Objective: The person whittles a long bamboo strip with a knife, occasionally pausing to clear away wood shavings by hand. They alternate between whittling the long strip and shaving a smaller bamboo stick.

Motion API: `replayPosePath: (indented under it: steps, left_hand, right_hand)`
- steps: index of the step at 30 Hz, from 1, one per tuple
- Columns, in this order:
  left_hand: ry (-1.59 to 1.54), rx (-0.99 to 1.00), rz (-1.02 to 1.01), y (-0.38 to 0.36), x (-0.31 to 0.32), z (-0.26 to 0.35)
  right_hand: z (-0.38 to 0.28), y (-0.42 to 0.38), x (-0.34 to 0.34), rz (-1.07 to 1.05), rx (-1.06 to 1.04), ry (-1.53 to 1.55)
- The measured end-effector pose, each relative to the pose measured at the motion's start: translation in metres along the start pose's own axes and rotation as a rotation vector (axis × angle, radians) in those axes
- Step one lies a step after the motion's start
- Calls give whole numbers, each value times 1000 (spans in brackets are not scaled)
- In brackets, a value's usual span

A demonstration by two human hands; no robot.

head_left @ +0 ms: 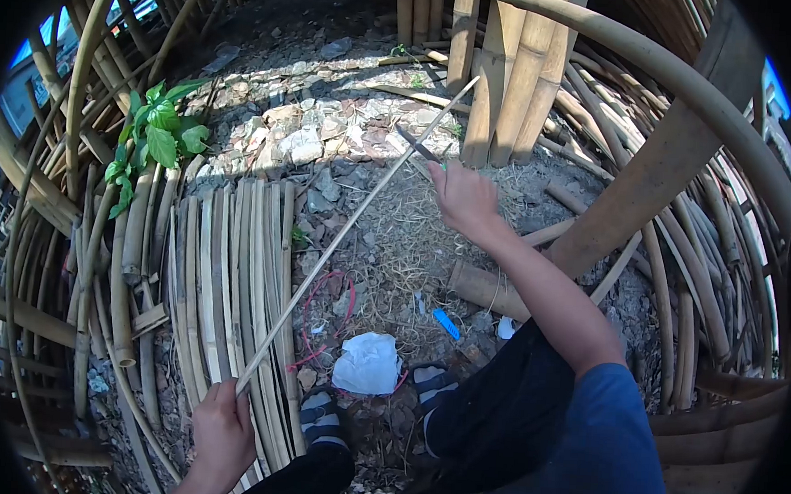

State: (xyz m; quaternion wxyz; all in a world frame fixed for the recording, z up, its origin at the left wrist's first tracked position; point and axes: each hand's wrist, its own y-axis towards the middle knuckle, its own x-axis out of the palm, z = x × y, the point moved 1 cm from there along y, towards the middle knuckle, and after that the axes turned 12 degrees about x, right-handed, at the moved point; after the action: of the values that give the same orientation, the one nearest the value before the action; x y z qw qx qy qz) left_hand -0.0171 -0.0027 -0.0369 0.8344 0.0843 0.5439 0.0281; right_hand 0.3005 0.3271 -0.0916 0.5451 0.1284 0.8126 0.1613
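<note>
My left hand (pixel 223 430) is closed around the lower end of a long, thin bamboo strip (pixel 342 235), which slants up and away to the right. In my right hand (pixel 466 200) is a knife (pixel 416 144), its dark blade pointing up and left beside the upper part of the strip. The fingers of that hand are wrapped round the handle, which is mostly hidden. Under the strip, to the left, lies a row of split bamboo slats (pixel 233 274).
Upright bamboo posts (pixel 516 83) stand ahead, and a thick bamboo pole (pixel 640 179) leans at the right. A white plastic bag (pixel 367 364), a blue object (pixel 446 323) and pink string (pixel 350 303) lie near my feet. A leafy plant (pixel 162 127) grows at the left.
</note>
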Motion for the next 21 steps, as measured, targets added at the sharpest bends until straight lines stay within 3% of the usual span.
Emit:
replayPosePath:
  steps: [2, 4, 5, 6, 8, 9, 10, 12, 13, 17, 20, 21]
  left_hand:
    - [5, -7, -51, -5, 8, 0]
    - [6, 6, -10, -2, 7, 0]
    - [42, 25, -10, -3, 5, 2]
    - [42, 18, -29, -7, 4, 4]
    - [41, 53, 17, -4, 2, 5]
    - [33, 34, 1, -6, 7, -1]
    - [19, 28, 19, -3, 10, 1]
    - [41, 14, -24, 0, 5, 1]
    - [29, 4, 3, -2, 6, 0]
    - [78, 6, 16, -5, -2, 3]
    - [53, -1, 7, -2, 6, -5]
    - [54, -6, -20, -1, 3, 0]
  right_hand:
    - [-14, -33, 5, -47, 16, -20]
    - [-28, -54, -4, -100, -632, 17]
    - [-18, -43, -3, 95, -606, 41]
    - [-2, -27, -1, 78, -597, 46]
    - [24, 19, 4, -11, -114, -163]
    - [10, 7, 13, 81, -49, -50]
    - [-6, -11, 7, 88, -69, -59]
    - [-35, -53, -5, -40, -563, 16]
    - [-29, -42, -2, -34, -559, 23]
    - [32, 24, 3, 40, -165, -138]
    - [-7, -28, 15, 41, -189, -3]
    - [-21, -43, -4, -78, -449, 33]
